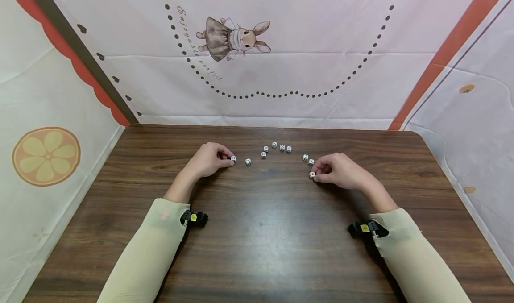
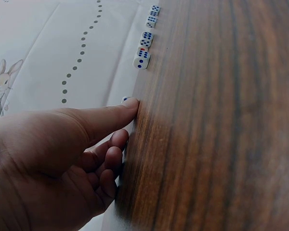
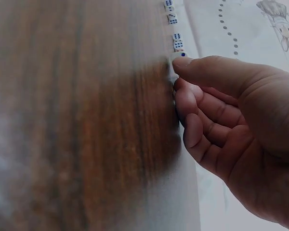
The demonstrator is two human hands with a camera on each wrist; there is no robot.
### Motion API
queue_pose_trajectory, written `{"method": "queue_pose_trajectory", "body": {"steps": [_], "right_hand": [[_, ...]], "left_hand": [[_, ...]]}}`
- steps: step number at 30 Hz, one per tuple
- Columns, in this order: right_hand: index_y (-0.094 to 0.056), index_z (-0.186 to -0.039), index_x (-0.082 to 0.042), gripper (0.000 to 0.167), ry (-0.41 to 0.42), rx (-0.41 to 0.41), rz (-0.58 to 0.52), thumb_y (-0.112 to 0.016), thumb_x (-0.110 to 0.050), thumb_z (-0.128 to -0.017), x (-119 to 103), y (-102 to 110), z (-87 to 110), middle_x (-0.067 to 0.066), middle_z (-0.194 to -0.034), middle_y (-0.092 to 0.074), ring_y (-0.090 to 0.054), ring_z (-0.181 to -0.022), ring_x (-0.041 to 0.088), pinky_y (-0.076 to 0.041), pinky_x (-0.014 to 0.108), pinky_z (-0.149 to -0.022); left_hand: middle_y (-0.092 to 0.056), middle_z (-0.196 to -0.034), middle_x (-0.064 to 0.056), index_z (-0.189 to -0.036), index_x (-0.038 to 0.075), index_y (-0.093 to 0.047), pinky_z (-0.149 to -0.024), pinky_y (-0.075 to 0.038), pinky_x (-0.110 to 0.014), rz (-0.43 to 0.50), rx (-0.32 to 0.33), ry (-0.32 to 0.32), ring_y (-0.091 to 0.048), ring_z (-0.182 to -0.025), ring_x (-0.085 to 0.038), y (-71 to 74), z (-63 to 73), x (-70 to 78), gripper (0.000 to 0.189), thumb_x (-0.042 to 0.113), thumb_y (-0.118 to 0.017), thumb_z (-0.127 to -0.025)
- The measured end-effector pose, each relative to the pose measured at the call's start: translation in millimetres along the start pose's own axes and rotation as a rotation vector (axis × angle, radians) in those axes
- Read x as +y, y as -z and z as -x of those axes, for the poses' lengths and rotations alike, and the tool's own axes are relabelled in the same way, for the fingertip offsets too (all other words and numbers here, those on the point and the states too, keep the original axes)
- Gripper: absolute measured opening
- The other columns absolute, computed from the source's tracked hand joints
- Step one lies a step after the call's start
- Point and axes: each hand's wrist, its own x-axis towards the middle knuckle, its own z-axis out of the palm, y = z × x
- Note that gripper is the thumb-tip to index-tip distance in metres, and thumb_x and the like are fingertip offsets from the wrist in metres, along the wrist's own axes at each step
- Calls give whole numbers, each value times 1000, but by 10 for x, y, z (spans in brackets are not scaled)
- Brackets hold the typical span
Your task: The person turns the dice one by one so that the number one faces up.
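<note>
White cube-shaped dice with blue pips [image 1: 274, 145], plastic by the look of them, lie in a loose arc bowed toward the far edge of the brown wood-grain table [image 1: 261, 249]. Left hand [image 1: 206, 160]: thumb and forefinger clamped on the leftmost die [image 1: 233, 159], a neighbouring die [image 1: 248, 162] just beside it toward the right edge, nearer this hand than the other. Right hand [image 1: 340, 171]: thumb and forefinger pinching the die closest to the near edge [image 1: 312, 175], another die [image 1: 311, 162] just beyond, toward the far edge; being cubes, none has a long axis.

The wood-grained table [image 1: 261, 254] looks glossy, the dice [image 1: 248, 162] smooth plastic, the sleeves [image 1: 140, 254] cloth.
</note>
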Motion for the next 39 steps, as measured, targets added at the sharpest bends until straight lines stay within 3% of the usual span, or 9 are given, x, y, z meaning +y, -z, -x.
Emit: {"method": "queue_pose_trajectory", "body": {"steps": [20, 39], "right_hand": [[-78, -92, -16, 8, 41, 12, -18, -85, -14, -92, -224, -150, -166, -11, -80, -72, -67, -77, 10, -52, 30, -71], [-78, -91, -15, 8, 18, -16, -8, -85, -15, -91, -352, -252, -338, -9, -80, -71, -65, -77, 11, -52, 33, -73]], "left_hand": [[-70, -91, -2, -105, 11, -82, -75, -47, -37, -1, -11, 6, -58, -82, -21, 13, -5, 10, 11, 20, -81, -97], [-69, -89, -1, -103, 10, -83, -74, -46, -35, -4, -13, -9, -58, -81, -18, 7, -26, -14, 12, 19, -83, -96]]}}
